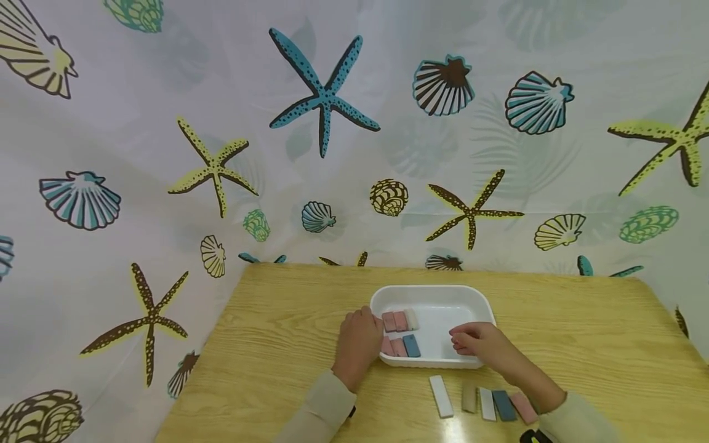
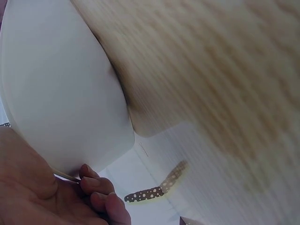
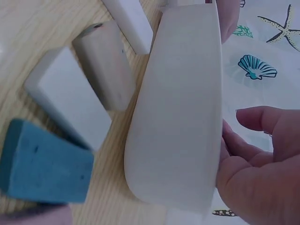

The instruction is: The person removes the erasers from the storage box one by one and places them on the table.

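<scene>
A white plastic tray (image 1: 443, 362) sits on the table with two short rows of small blocks at its left end. The far row has pink blocks (image 1: 395, 321) and an off-white block (image 1: 411, 319); the near row has pink blocks (image 1: 397, 347) and a blue block (image 1: 412, 346). My left hand (image 1: 360, 338) grips the tray's left rim, fingers curled at the edge in the left wrist view. Over the tray's right side is my right hand (image 1: 482, 344). In the right wrist view its thumb (image 3: 258, 118) stands apart from the fingers, with nothing visible between them.
In front of the tray lie a long white block (image 1: 441, 397), a tan block (image 1: 469, 397), a shorter white block (image 1: 487, 404), a blue block (image 1: 504, 405) and a pink block (image 1: 523, 407). A curtain (image 1: 354, 184) printed with shells and starfish hangs behind the wooden table (image 1: 266, 344).
</scene>
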`<state>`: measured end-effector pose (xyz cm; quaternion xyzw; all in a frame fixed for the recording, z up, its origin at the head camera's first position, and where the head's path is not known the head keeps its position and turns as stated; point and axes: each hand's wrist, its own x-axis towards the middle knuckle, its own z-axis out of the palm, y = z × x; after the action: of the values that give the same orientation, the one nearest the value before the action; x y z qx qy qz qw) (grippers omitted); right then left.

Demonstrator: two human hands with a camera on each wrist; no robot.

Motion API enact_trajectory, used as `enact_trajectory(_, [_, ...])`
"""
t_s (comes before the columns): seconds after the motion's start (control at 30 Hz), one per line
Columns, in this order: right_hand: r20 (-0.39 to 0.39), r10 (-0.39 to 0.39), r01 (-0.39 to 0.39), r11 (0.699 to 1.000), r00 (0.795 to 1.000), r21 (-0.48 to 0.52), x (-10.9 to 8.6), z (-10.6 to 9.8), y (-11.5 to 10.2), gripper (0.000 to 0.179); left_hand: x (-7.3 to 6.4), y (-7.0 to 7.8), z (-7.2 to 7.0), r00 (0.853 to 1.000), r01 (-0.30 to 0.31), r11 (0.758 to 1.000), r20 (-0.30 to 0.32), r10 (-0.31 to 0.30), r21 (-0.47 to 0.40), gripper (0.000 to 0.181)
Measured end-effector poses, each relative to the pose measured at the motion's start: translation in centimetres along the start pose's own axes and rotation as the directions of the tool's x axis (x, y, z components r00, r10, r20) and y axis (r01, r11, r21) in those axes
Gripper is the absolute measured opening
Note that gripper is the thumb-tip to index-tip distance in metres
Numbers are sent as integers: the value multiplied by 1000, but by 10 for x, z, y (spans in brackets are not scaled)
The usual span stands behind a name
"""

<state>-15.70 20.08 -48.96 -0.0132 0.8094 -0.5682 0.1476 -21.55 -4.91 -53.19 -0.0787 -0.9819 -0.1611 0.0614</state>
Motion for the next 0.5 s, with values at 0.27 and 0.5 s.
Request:
enact_trajectory(0.27, [39,68,-69,997,997,32,22,13,-1,34,0,-1,1,1000,9,1000,-3,-9,-14,31])
enact_trajectory(0.5, [36,82,-79,995,996,-63,33,25,3,29,0,-1,2,1000,2,1000,-5,-2,-6,31])
